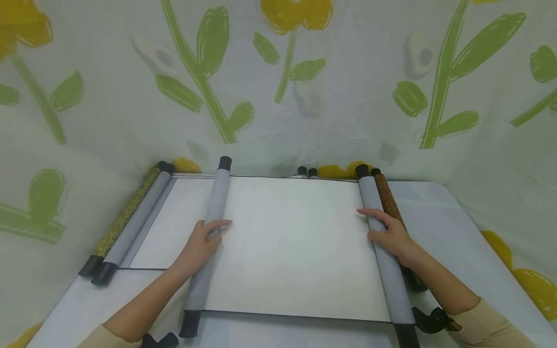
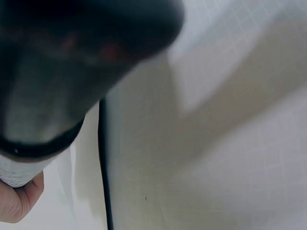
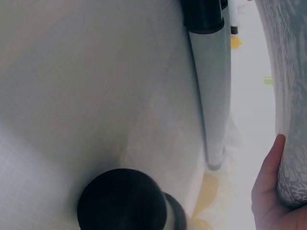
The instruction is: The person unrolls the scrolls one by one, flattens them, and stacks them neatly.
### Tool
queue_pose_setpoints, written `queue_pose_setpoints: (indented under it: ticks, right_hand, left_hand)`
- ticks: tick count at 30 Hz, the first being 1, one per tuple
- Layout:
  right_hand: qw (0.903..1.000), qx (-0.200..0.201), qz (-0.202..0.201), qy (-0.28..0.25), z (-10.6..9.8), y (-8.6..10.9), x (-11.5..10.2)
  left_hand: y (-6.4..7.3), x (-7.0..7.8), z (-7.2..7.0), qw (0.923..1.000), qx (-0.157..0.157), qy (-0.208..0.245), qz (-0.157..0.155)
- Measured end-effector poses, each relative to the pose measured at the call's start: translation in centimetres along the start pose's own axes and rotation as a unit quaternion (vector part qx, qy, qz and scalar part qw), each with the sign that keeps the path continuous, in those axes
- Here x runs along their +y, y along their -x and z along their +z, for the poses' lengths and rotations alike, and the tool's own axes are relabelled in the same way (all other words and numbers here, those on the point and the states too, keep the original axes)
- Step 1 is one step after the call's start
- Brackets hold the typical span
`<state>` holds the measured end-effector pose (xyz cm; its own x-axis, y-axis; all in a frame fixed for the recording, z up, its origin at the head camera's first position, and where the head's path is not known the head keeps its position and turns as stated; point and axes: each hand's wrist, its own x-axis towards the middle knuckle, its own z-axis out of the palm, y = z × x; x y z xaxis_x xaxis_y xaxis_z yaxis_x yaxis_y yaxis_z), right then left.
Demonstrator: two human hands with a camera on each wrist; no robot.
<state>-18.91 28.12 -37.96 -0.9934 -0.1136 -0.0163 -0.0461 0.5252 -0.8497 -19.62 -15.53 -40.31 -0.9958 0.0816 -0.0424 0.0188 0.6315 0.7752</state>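
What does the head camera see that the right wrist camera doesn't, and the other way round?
Only the head view shows the yellow-green patterned roll and both beige sleeves.

Only the right wrist view shows a round black end face nearly straight on, up close.

Both show the right hand on a grey roll, and some yellow shapes in the background.

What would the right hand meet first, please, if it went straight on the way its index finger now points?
Passing over the flat white sheet, the right hand would probably first meet the grey, black-ended cylindrical roll held by the left hand, though the fingertip's height above the sheet is unclear.
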Motion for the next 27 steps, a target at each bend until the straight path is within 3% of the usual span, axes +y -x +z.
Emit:
queue_pose_setpoints:
  ticks: [12,21,27]
  right_hand:
    - [0.9998,-0.015,-0.007,-0.010,-0.6,0.4,0.4]
    - [0.9994,-0.001,0.026,-0.022,-0.6,0.5,0.3]
    - [0.9995,-0.007,0.016,-0.025,-0.8,0.6,0.2]
  left_hand:
    - [0.1,0.4,-0.2,1.0000,-0.009,0.004,0.003]
    - [-0.4,-0.5,-0.4,0.9999,0.003,-0.015,-0.001]
    - [-0.1,-0.7,-0.9,0.9999,0.004,-0.004,0.012]
